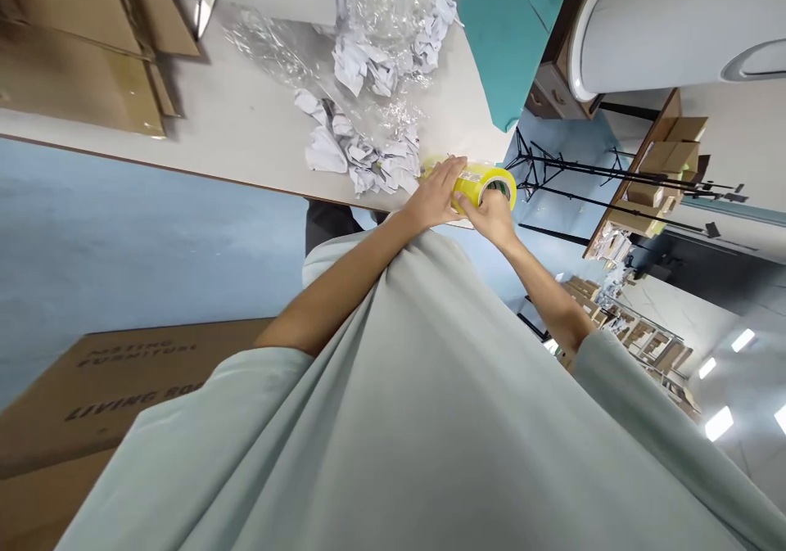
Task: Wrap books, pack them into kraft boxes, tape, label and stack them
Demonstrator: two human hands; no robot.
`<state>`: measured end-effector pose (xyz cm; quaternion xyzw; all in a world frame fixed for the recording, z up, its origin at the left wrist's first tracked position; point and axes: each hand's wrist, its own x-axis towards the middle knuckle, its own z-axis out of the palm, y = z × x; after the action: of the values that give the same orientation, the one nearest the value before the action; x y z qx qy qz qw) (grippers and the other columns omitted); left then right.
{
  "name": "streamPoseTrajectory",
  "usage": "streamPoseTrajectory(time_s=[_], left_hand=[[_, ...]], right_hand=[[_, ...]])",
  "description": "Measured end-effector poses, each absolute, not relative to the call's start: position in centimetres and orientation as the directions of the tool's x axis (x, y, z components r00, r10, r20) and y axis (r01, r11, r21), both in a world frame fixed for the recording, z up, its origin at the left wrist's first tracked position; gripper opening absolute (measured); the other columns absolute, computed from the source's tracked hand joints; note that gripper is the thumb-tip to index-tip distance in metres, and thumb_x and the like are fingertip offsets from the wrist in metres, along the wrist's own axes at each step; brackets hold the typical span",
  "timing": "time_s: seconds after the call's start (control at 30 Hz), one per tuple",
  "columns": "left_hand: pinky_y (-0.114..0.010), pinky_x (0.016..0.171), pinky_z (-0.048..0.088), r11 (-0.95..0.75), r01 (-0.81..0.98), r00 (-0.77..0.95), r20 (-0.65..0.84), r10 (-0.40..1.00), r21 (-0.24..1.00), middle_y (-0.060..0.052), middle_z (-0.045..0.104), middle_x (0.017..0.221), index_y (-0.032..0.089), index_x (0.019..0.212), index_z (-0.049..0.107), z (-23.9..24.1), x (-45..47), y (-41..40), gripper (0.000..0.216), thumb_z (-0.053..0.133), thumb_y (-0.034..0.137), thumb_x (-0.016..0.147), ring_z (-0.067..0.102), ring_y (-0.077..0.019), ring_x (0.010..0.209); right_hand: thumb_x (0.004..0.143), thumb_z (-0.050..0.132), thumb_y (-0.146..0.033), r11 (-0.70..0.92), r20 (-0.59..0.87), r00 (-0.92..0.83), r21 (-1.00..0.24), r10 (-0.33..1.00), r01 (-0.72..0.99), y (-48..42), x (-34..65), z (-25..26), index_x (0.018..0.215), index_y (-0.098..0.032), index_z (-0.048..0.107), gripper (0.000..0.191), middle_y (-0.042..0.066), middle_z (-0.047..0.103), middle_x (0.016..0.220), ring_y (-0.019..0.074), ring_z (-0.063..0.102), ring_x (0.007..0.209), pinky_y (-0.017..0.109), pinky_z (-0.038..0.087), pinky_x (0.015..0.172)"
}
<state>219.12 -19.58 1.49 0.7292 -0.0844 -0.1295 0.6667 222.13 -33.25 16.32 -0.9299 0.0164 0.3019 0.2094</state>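
A roll of yellow tape (485,181) lies at the near edge of the pale table (246,125). My left hand (435,195) rests over the roll's left side with its fingers laid along it. From the right, my right hand (493,217) grips the roll, thumb and fingers curled round its rim. Both hands hold the roll together. My pale green shirt fills the lower part of the view.
Crumpled white paper (359,154) and clear plastic film (386,11) lie on the table just left of the roll. Flat cardboard boxes (74,43) sit at the far left. A printed carton (110,387) stands on the blue floor. Black stands (589,182) and shelves with boxes (663,166) are at right.
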Motion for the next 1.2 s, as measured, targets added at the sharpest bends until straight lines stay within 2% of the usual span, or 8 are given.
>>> streamPoseTrajectory(time_s=[0.27,0.4,0.5,0.57,0.7,0.83,1.03,1.2], left_hand=[[-0.066,0.148,0.019,-0.117,0.049,0.946,-0.084,-0.312,0.992,-0.029,0.043,0.184,0.014,0.176,0.046,1.9,219.3,-19.9,0.135,0.099,0.079,0.071,0.034,-0.0495,0.177],[-0.067,0.146,0.025,-0.129,0.061,0.951,-0.097,-0.292,0.99,-0.033,0.036,0.186,0.013,0.181,0.034,2.8,219.4,-19.3,0.145,0.097,0.083,0.07,0.033,-0.0492,0.177],[-0.066,0.145,0.03,-0.175,0.052,0.959,-0.098,-0.267,0.983,-0.034,0.028,0.189,0.009,0.183,0.027,4.7,218.9,-17.6,0.14,0.088,0.084,0.082,0.03,-0.048,0.179],[-0.064,0.146,0.031,-0.195,0.041,0.972,-0.085,-0.22,0.98,-0.029,0.028,0.191,0.012,0.183,0.031,6.9,217.6,-15.9,0.119,0.071,0.084,0.098,0.03,-0.0446,0.179],[-0.064,0.135,0.051,-0.079,0.157,0.987,-0.159,-0.016,0.984,-0.012,0.047,0.186,0.036,0.185,0.036,13.1,212.1,-13.4,0.083,0.035,0.081,0.115,0.051,-0.0402,0.17],[-0.063,0.122,0.063,-0.029,0.285,0.923,-0.266,0.28,0.958,-0.011,0.062,0.174,0.04,0.184,0.039,19.3,205.4,-14.2,0.095,0.043,0.095,0.106,0.06,-0.0451,0.161],[-0.061,0.109,0.068,0.122,0.189,0.821,-0.225,0.526,0.974,-0.015,0.074,0.157,0.034,0.173,0.057,23.6,197.1,-17.9,0.093,0.046,0.096,0.105,0.077,-0.0435,0.136],[-0.049,0.091,0.071,0.128,-0.09,0.642,-0.041,0.765,0.988,-0.015,0.078,0.148,0.033,0.164,0.065,23.9,189.6,-22.6,0.078,0.068,0.082,0.103,0.084,-0.0337,0.109]], right_hand=[[0.099,0.069,-0.084,-0.775,-0.6,0.778,-0.577,0.189,-0.256,-33.6,219.9,23.8,0.096,-0.023,0.083,0.063,0.006,0.082,0.085,0.0307,0.08,0.093,0.044,0.069,0.087],[0.095,0.076,-0.085,-0.687,-0.607,0.744,-0.667,0.278,-0.287,-32.7,217.9,27.8,0.1,-0.025,0.088,0.062,0.006,0.089,0.094,0.0298,0.085,0.097,0.04,0.07,0.085],[0.095,0.082,-0.079,-0.613,-0.552,0.749,-0.749,0.366,-0.252,-33.2,217.0,29.5,0.104,-0.028,0.089,0.053,0.005,0.091,0.1,0.0298,0.087,0.1,0.043,0.072,0.09],[0.097,0.082,-0.075,-0.536,-0.504,0.727,-0.815,0.466,-0.221,-34.0,217.0,29.6,0.11,-0.029,0.089,0.048,0.005,0.091,0.102,0.0294,0.088,0.101,0.045,0.073,0.095],[0.102,0.081,-0.067,-0.361,-0.383,0.549,-0.92,0.743,-0.154,-34.8,218.8,28.0,0.117,-0.033,0.087,0.038,0.004,0.09,0.103,0.0298,0.088,0.106,0.048,0.073,0.102],[0.1,0.083,-0.062,-0.252,-0.254,0.238,-0.967,0.937,-0.041,-33.3,220.4,26.0,0.106,-0.036,0.087,0.026,0.005,0.089,0.108,0.0329,0.087,0.115,0.05,0.073,0.102],[0.102,0.079,-0.06,-0.079,-0.067,-0.196,-0.996,0.978,-0.052,-31.0,216.6,25.8,0.116,-0.036,0.084,0.028,0.004,0.088,0.1,0.0321,0.087,0.106,0.052,0.072,0.1],[0.101,0.081,-0.06,-0.128,-0.108,-0.22,-0.988,0.97,-0.081,-31.8,209.6,26.7,0.125,-0.028,0.073,0.041,0.006,0.086,0.105,0.0286,0.084,0.1,0.046,0.07,0.09]])
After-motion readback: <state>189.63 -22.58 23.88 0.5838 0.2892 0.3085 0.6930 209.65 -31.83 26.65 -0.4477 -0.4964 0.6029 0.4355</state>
